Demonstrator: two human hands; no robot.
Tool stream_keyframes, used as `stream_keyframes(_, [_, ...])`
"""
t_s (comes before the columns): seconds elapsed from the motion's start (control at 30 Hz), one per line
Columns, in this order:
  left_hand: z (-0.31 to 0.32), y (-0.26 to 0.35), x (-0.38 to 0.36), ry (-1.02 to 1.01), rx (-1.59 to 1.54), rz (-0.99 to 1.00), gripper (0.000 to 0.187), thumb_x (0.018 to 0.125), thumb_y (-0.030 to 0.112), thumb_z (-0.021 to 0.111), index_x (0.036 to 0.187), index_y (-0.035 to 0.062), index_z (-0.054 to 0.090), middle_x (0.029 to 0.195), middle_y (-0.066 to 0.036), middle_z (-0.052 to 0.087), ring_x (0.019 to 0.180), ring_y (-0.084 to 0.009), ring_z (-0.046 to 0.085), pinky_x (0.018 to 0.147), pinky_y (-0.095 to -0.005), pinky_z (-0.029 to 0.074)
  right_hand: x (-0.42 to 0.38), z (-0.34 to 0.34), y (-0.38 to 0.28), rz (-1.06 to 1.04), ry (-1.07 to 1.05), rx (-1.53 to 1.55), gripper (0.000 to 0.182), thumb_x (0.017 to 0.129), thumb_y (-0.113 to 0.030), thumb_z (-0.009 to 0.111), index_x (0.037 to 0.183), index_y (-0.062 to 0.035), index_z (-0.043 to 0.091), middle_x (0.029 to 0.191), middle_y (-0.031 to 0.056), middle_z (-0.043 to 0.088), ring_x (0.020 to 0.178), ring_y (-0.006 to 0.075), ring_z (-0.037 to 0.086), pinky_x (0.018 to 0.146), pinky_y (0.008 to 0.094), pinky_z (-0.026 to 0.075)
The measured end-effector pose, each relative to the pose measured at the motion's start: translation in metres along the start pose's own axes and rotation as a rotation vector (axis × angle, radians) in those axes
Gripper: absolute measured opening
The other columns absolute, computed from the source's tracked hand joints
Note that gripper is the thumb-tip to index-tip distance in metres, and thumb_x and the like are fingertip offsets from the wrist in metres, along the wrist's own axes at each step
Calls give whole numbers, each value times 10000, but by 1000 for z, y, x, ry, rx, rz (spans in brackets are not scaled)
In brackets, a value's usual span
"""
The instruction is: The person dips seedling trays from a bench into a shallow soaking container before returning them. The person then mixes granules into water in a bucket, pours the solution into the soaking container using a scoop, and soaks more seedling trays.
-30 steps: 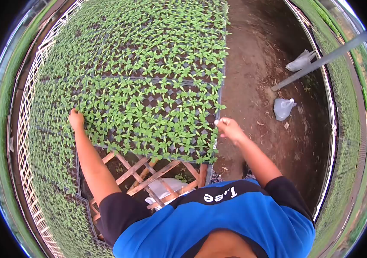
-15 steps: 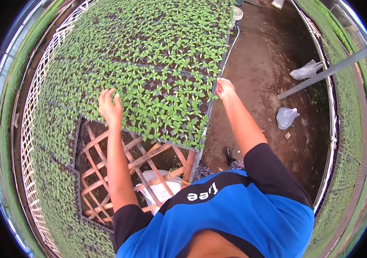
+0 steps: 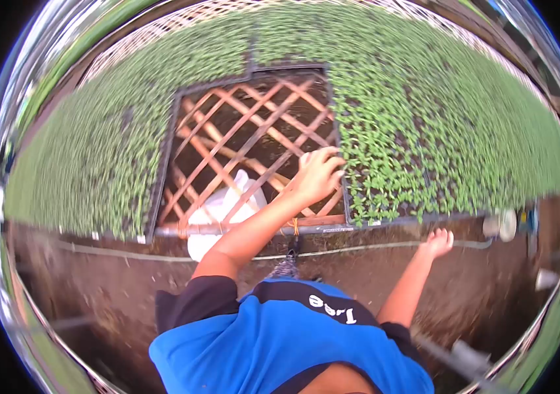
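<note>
My left hand [image 3: 321, 175] is stretched over the wooden lattice, its bent fingers apart and right at the left edge of a tray of green seedlings [image 3: 382, 177]. The hand holds nothing that shows. Lower and to the right, my right hand [image 3: 437, 243] is just outside the front edge of the seedling trays, over the dirt path. Its fingers are loosely curled and smeared by motion; I cannot tell whether anything is in them. Beside the left forearm, the crossed slats of the bench lattice [image 3: 254, 125] lie bare between the trays.
More seedling trays [image 3: 109, 151] cover the bench to the left. A white sack [image 3: 231, 203] sits below the lattice. A pale hose [image 3: 352, 249] runs along the dirt path [image 3: 129, 282]. A white bucket [image 3: 507, 225] stands at the right, and a slanting pole [image 3: 447, 358] crosses at lower right.
The view has swung left, bringing the bare lattice to the middle. My left hand has gone from above the seedlings to the tray's edge; my right hand remains near the front edge.
</note>
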State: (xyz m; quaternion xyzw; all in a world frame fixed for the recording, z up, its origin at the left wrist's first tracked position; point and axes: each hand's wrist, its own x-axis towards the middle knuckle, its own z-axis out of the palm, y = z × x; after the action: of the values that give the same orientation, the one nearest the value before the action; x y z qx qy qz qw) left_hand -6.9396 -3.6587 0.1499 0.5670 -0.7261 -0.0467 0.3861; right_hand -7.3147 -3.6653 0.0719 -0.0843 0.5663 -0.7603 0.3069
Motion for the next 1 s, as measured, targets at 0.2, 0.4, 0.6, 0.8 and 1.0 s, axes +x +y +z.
stream_keyframes(0.2, [-89,-63,-128,130,336,-352,238,673,155,607,906,128,562,1067,-74,471,995,-253,439,821,-410,301,-143,107,-55,-205,-440,-128,285,774,-12,457,1050,-84,467,988,53,525,816,124,507,641,223,373])
stream_keyframes(0.4, [-164,-115,-179,177,562,-554,231,698,185,619,911,127,550,1113,-65,443,1034,-249,424,819,-417,296,-261,210,22,123,-1264,-386,280,792,-212,563,1039,-97,501,910,17,543,784,98,528,629,225,415])
stream_keyframes(0.6, [-197,-171,-189,238,542,-577,251,700,175,605,941,139,546,1137,-68,445,1039,-252,423,834,-431,298,-376,324,131,253,-1658,-660,237,784,-218,551,994,-118,505,837,-20,532,721,75,518,577,220,419])
stream_keyframes(0.8, [-204,-214,-202,205,449,-614,283,669,136,619,941,118,543,1158,-89,430,1059,-256,405,858,-423,276,-457,470,281,507,-1514,-658,151,792,-187,510,909,-93,491,779,11,525,663,107,539,545,260,451])
stream_keyframes(1.0, [-218,-233,-178,135,383,-503,313,659,130,638,958,126,545,1149,-94,435,1018,-269,419,820,-401,296,-504,570,386,1139,-874,-118,273,835,-126,422,1088,-28,453,1047,122,484,719,249,524,626,377,466])
